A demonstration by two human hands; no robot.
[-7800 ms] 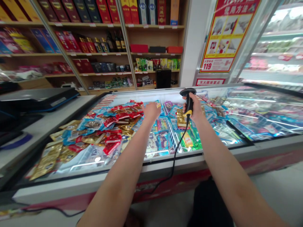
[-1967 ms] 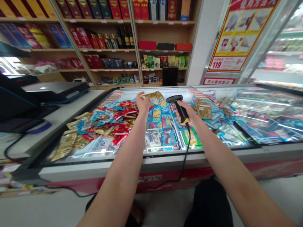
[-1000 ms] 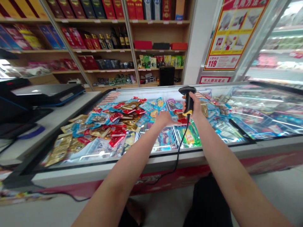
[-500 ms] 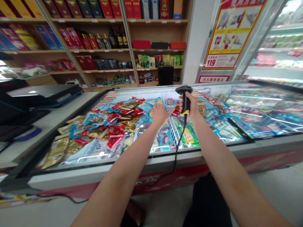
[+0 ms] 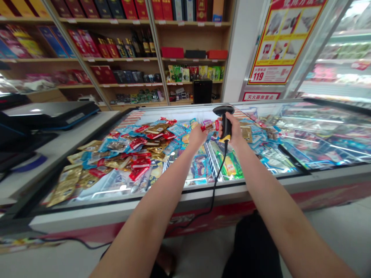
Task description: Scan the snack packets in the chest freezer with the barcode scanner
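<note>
My right hand (image 5: 234,129) is wrapped round the handle of a black and yellow barcode scanner (image 5: 225,125), its wide head upward and its cable hanging down toward me. Just to its left, my left hand (image 5: 197,136) is closed on the end of a small red snack packet (image 5: 209,126), which lies between the two hands. Left of that hand spreads a heap of snack packets (image 5: 156,129) in red, gold and blue, on the glass top of a chest freezer (image 5: 95,199). More blue and gold packets (image 5: 255,133) lie right of the scanner.
On the left counter (image 5: 34,158) stands a flat black device (image 5: 63,112). Shelves (image 5: 191,38) of boxes and bottles line the back wall, beside a red and yellow poster (image 5: 278,42). The scanner cable (image 5: 215,193) hangs over the freezer's front edge.
My left hand was spread over the packets; its fingers have now closed on the red packet. The scanner has shifted very slightly left in view.
</note>
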